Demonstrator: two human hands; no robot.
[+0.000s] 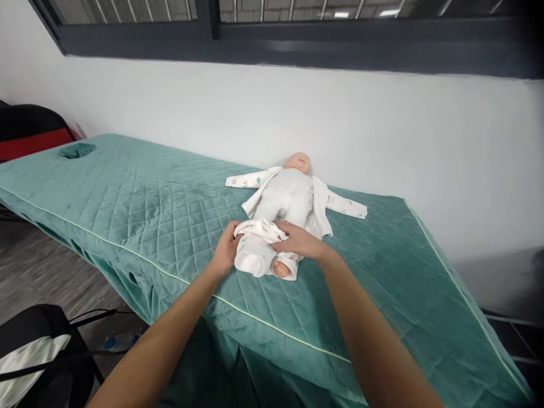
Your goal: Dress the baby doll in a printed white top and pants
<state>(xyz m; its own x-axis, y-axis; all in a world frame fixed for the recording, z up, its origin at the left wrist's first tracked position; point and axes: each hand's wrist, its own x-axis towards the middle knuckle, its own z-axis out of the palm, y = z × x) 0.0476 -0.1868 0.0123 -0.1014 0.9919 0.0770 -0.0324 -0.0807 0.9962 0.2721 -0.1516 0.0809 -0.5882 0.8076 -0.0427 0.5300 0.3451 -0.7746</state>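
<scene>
A baby doll with a pale cloth body lies on its back on the green bed, head toward the wall. Its white printed jacket hangs open at the front, with both sleeves spread sideways. White printed baby pants are bunched around the doll's lower legs, and one foot shows at a leg opening. My left hand grips the left side of the bunched waistband. On the other side, my right hand is closed on the waistband, its fingertips partly hidden in the cloth.
The bed's quilted green cover stretches left to a face hole. A white wall with a dark window frame stands behind. At lower left is a black chair with a pale cloth; a bottle lies on the floor.
</scene>
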